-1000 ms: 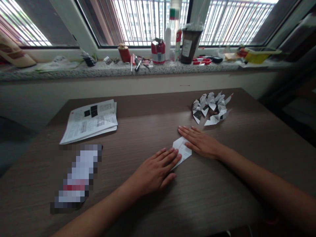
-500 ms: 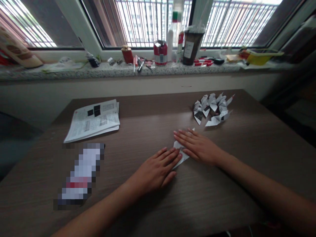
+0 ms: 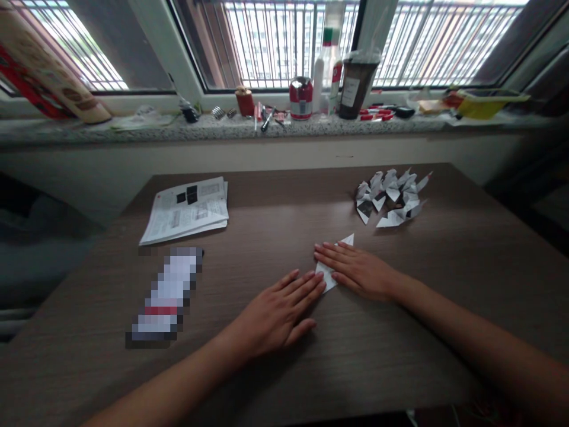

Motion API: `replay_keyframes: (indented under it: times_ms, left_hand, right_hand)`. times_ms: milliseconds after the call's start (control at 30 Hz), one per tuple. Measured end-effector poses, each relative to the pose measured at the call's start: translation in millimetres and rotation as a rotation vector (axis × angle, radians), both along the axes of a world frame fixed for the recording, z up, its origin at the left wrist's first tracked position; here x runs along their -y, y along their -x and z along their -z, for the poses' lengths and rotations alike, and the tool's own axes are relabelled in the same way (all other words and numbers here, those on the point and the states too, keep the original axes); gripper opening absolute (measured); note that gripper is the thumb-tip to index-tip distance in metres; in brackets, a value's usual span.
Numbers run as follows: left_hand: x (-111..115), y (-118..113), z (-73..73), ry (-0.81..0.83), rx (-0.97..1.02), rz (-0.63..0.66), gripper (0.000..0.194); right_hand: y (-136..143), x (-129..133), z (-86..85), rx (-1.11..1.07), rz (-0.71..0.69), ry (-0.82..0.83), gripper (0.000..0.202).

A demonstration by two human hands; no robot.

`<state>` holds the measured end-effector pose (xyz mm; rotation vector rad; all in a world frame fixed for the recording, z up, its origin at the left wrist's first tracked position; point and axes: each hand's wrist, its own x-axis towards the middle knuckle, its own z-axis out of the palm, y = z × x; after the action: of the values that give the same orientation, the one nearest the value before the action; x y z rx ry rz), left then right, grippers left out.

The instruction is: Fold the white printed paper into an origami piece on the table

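A small folded piece of white paper [image 3: 328, 279] lies flat on the brown table [image 3: 267, 237], partly covered by both hands. My left hand [image 3: 284, 311] rests palm down with its fingers stretched out, the fingertips on the paper's near left edge and the thumb apart. Across the upper part of the paper lies my right hand [image 3: 362, 270], flat, its fingers extended to the left. One pointed corner of the paper shows beyond the right fingers. Behind the right hand stands a cluster of folded paper pieces [image 3: 391, 193] set in a ring.
Printed sheets [image 3: 189, 210] lie in a stack at the table's back left. In front of them is a blurred-out flat object [image 3: 166, 296]. Along the windowsill stand a red can [image 3: 301, 98], a dark lidded cup [image 3: 355, 86], a yellow container [image 3: 484, 104] and small tools.
The camera view has shifted, so the table things appear further right. My left hand has slid slightly back along the paper, and more of the paper's far corner shows past my right fingers.
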<state>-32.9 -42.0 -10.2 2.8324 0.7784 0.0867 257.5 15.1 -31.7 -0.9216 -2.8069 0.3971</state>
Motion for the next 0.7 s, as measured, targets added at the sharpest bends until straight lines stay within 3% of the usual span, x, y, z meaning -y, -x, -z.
replay_keyframes:
  times_ms: [233, 500, 700]
  left_hand:
    - [18.7, 12.8, 0.8, 0.024, -0.026, -0.039, 0.065]
    - [21.1, 10.8, 3.5, 0.025, -0.019, -0.066, 0.061]
    - [21.1, 10.4, 2.4, 0.020, 0.008, -0.071, 0.061]
  right_hand:
    - [0.1, -1.0, 2.0, 0.007, -0.014, -0.047, 0.060]
    - [-3.3, -5.9, 4.8, 0.017, -0.038, -0.055, 0.065]
    - [-24.4, -25.6, 10.9, -0.012, 0.070, -0.062, 0.064]
